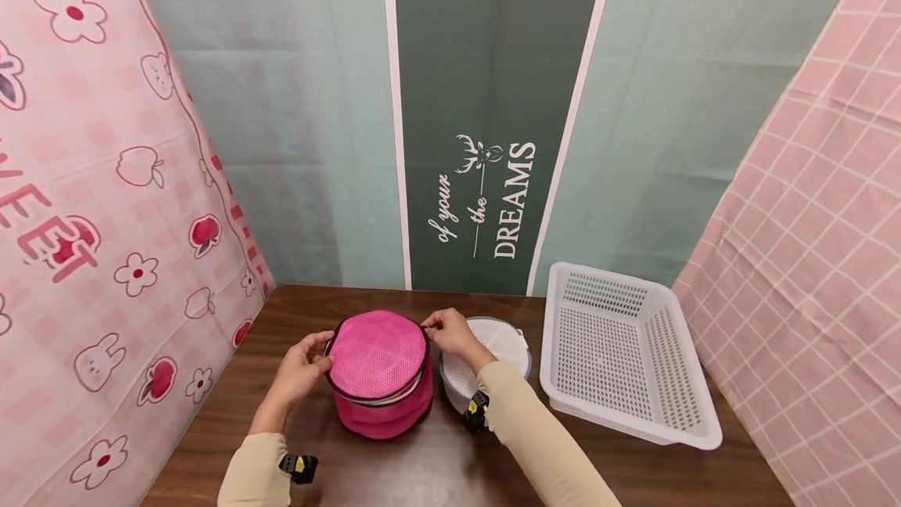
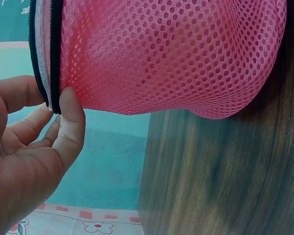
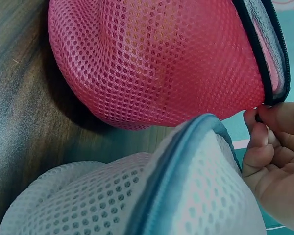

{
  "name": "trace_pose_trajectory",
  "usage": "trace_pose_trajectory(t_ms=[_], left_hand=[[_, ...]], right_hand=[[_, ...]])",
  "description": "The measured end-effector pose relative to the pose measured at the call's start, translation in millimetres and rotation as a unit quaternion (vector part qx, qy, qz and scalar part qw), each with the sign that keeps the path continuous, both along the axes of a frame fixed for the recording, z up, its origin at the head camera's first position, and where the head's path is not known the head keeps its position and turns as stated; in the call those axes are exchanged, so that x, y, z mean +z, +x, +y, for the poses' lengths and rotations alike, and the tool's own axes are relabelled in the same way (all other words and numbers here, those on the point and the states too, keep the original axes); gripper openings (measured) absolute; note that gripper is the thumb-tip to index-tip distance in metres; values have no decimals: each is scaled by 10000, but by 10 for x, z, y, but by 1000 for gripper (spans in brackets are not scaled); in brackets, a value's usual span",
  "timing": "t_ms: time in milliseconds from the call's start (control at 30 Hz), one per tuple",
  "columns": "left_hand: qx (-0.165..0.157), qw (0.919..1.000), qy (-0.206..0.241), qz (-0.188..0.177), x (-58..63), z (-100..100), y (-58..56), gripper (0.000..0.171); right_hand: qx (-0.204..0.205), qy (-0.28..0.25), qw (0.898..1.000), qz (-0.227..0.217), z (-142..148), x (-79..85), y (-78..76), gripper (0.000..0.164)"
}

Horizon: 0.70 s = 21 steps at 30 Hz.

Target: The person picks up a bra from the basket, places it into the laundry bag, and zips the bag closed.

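A round pink mesh laundry bag with a black zipped rim stands on the table. Its lid lies over the top, and a gap shows along the front of the zip. On the bag's left side my left hand pinches the rim; in the left wrist view, thumb and index finger sit on either side of it. At the right back edge, my right hand pinches a small dark piece by the zip, apparently its pull. Beneath my right forearm is a white mesh laundry bag with a grey-blue zip, partly hidden.
A white perforated plastic basket stands on the right of the brown wooden table. Behind the table hangs a green curtain. Pink patterned cloths border the left and right sides.
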State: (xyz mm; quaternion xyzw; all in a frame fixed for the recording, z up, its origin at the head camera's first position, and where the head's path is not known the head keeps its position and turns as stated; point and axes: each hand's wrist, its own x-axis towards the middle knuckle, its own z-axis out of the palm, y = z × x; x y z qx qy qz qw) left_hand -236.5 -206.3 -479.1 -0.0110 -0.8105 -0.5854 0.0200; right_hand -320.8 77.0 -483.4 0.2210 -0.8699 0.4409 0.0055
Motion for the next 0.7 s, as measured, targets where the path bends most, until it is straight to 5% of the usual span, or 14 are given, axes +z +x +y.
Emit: trace_pose_trajectory(t_ms=[133,233,400,700], left_hand=[[4,10000,-29,-2,12,0,10,40],[-20,9978,-648,138,43,0,-20,39],[-90,9780,-1989,624,182,36,-140,38],[-588,9586,-2717,624,448,147,-402,36]], right_hand=[[-32,-34,10000,46,-9,-31,3,16],[-214,110,9997,-13,-34,-6,42,15],[-398,324,9986,154,-47,3,62,13],[-357,93,9993,108,-46,5,65,12]])
